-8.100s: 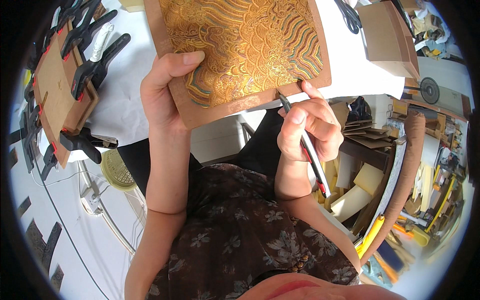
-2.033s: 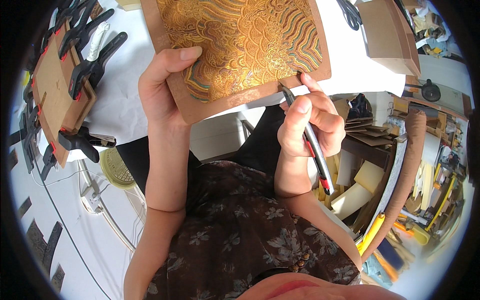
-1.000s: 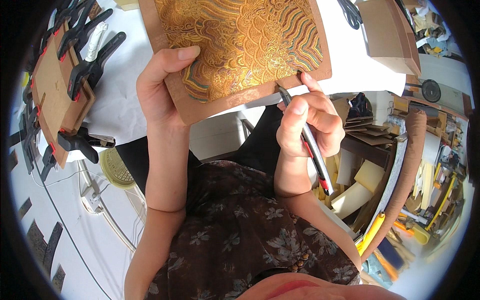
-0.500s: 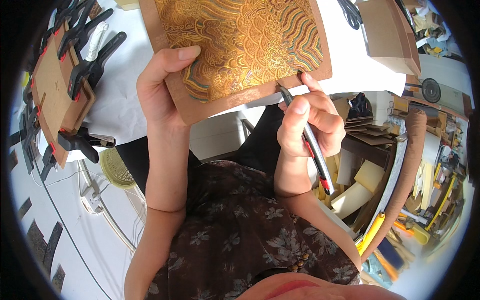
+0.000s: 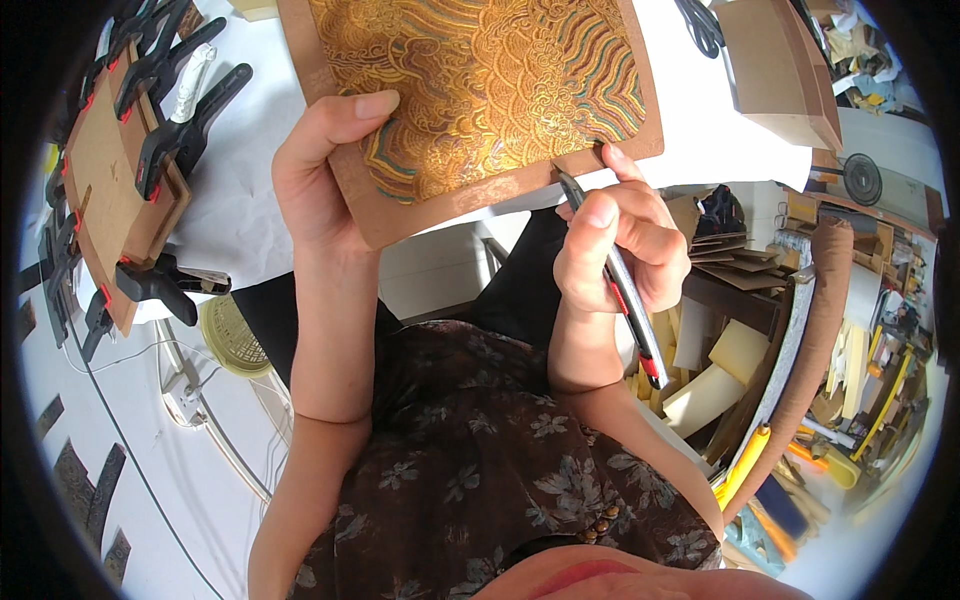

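Right hand point(image 5: 615, 245) fingers pinch knife point(image 5: 612, 275) against gilded panel point(image 5: 470, 95)

Patterned board point(image 5: 470, 90) runs off top edge (tool tip unclear).

Left hand point(image 5: 320, 175) raised, thumb stretched flat, fingers hidden. Right hand point(image 5: 615, 240) curled tight, forearm bent steeply upward.

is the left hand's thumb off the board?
No, the left hand grips the lower left edge of the gold-patterned board with its thumb lying across the board's face.
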Demonstrator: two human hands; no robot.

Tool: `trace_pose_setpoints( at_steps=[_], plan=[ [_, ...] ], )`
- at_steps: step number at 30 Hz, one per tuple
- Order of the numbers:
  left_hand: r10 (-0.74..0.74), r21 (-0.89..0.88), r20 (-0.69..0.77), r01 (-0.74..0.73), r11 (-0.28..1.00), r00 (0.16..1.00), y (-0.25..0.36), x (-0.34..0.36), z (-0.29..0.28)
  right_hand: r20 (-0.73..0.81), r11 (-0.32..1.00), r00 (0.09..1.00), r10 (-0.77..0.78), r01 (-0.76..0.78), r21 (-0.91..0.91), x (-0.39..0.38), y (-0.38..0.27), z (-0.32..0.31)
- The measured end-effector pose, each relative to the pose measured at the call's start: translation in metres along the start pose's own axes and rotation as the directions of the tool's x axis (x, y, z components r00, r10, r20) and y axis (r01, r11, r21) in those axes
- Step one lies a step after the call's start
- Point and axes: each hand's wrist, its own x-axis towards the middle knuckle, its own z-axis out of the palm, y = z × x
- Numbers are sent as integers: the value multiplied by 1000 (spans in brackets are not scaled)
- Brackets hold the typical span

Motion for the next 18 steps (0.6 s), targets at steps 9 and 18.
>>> trace_pose_setpoints(
  at_steps=[9, 18],
  plan=[
    [-6, -4, 7, 6, 1000, 1000, 0, 0, 0, -5, 1000, 1000, -1, 1, -17, 0, 0, 0],
    [-5, -7, -13, 5, 1000, 1000, 1, 0, 0, -7, 1000, 1000, 11, -11, -24, -1, 0, -1]
  ],
)
